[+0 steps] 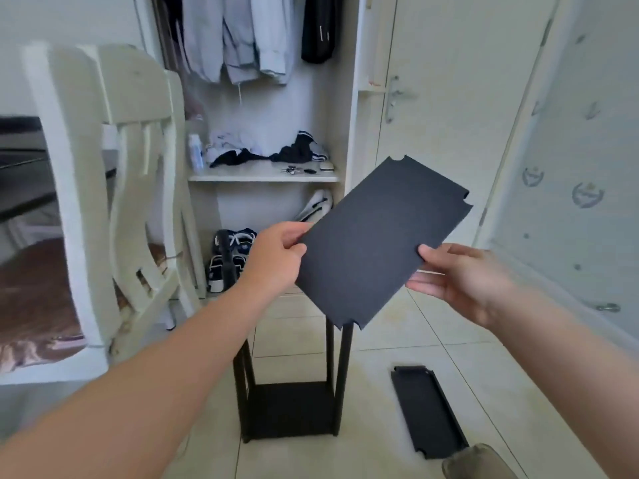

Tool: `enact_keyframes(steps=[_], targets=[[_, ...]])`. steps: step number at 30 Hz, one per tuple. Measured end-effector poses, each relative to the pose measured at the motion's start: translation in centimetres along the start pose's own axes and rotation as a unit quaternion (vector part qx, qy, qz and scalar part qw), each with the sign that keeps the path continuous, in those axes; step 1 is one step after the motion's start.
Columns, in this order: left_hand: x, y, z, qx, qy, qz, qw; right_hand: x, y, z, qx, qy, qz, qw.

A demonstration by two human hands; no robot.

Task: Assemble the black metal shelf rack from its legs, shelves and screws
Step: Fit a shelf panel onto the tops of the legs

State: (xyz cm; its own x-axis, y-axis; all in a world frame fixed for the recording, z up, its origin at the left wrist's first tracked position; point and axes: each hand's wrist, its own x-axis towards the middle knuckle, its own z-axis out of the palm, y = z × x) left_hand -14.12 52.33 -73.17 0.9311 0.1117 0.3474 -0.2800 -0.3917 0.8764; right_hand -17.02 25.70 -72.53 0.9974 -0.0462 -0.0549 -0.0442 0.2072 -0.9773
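One chair (103,188) is standing well to the left of the frame (290,413), which is sitting upright on the tiles with its bottom tier looking fitted between the legs (342,371). Above the frame, the left hand (280,252) is pinching the left edge of a loose shelf (380,243), thumb on top and fingers under. The shelf is tilting, its notched near corner hanging just over the tops of the frame's right legs. The right hand (460,281) is gripping the opposite edge the same way. Right of the frame, a spare shelf (428,409) is lying flat on the floor.

To me, the next tier is being brought in. The person is going to need to level the shelf, line its corner notches up with the four legs and slide it down to its height before fastening. I am not seeing any screws from here.
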Motion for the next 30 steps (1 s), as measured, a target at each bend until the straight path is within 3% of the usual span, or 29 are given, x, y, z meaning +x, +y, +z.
enact_keyframes(steps=[3, 5, 8, 11, 13, 18, 22, 26, 30], targets=[[-1.3, -0.8, -2.4, 0.024, 0.096, 0.01, 0.995, 0.4, 1.6, 3.8, 0.036, 0.026, -0.003, 0.999], [-3.3, -1.4, -3.3, -0.011, 0.114, 0.028, 0.993, 0.8, 2.6, 6.0, 0.063, 0.043, -0.007, 0.997], [-6.3, -3.2, -3.7, -0.019, 0.054, 0.01, 0.998, 1.4, 4.1, 9.1, 0.086, 0.066, -0.005, 0.994], [-8.0, -5.4, -3.1, -0.051, -0.061, -0.109, 0.991, 2.0, 5.6, 11.8, 0.11, 0.076, 0.002, 0.991], [-8.0, -6.8, -2.3, -0.101, -0.083, -0.176, 0.976, 2.4, 6.7, 13.4, 0.128, 0.076, 0.012, 0.989], [-4.8, -7.8, -0.7, -0.332, 0.009, -0.263, 0.906, 3.7, 9.5, 16.0, 0.173, 0.074, 0.028, 0.982], [-2.5, -9.0, 0.8, -0.388, 0.086, -0.282, 0.873, 5.1, 11.5, 16.5, 0.185, 0.074, 0.038, 0.979], [-0.8, -10.4, 1.7, -0.404, 0.113, -0.272, 0.866, 6.7, 13.1, 15.7, 0.169, 0.058, 0.052, 0.983], [0.7, -10.8, 2.7, -0.4, 0.08, -0.251, 0.878, 7.8, 14.2, 14.5, 0.196, 0.061, 0.056, 0.977]])
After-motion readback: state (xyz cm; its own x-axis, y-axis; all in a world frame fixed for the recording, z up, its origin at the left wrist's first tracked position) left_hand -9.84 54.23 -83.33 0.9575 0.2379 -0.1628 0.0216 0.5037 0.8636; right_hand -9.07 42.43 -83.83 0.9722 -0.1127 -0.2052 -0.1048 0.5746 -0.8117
